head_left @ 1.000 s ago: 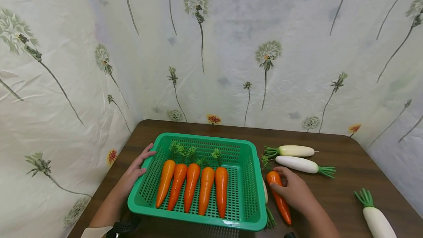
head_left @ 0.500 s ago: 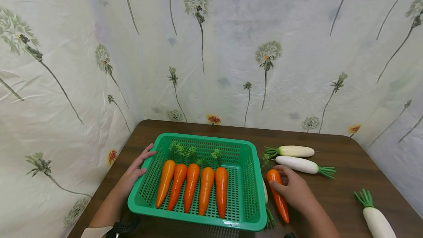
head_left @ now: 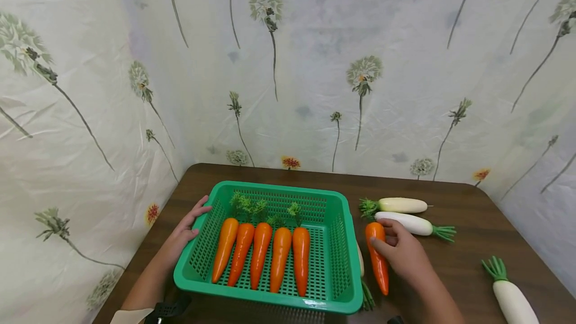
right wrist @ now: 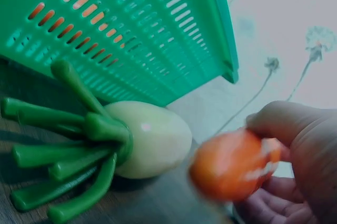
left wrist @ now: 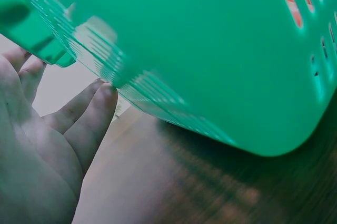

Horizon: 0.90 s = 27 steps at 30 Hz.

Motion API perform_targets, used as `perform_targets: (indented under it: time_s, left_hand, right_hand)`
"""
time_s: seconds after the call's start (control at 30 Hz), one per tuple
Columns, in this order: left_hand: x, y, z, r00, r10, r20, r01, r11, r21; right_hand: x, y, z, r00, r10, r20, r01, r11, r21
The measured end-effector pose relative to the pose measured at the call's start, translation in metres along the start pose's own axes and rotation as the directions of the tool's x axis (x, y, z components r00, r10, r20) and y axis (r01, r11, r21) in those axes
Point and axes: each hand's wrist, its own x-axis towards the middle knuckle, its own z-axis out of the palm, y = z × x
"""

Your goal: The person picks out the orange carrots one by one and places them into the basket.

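Observation:
In the head view my right hand [head_left: 400, 249] pinches an orange carrot [head_left: 379, 264] between thumb and fingers, beside the basket's right wall. The carrot's tip end points toward the camera in the right wrist view, where the carrot [right wrist: 234, 166] looks blurred. My left hand [head_left: 185, 234] rests against the left side of a green plastic basket [head_left: 344, 259], its fingers extended at the rim. The left wrist view has those fingers [left wrist: 95, 116] touching the basket's outer wall [left wrist: 200, 50]. Several carrots [head_left: 261, 254] with green tops lie side by side inside the basket.
Two white radishes [head_left: 407, 224] lie beyond my right hand, leaf ends opposed. Another radish [head_left: 513, 299] is at the right edge of the dark wooden table [head_left: 468, 244]. A further radish [right wrist: 158, 139] lies close along the basket's right wall. Flowered cloth [head_left: 306, 64] hangs behind.
My right hand has lifted the carrot and shifted it slightly away from me, its leafy top now over the far radish's leaves. The left hand and basket have not moved.

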Motion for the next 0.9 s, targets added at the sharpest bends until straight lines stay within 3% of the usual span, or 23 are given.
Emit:
perform_targets:
  time_s: [0.37, 0.9]
  left_hand:
    - [0.000, 0.002, 0.003, 1.000, -0.021, 0.002, 0.021, 1.000, -0.008]
    - [0.000, 0.000, 0.001, 1.000, 0.027, 0.006, -0.028, 1.000, 0.000]
  right_hand:
    - [-0.005, -0.010, 0.000, 0.998, 0.036, -0.049, -0.032, 0.996, 0.080]
    - [0.001, -0.051, -0.003, 0.999, 0.032, -0.040, -0.024, 0.985, 0.171]
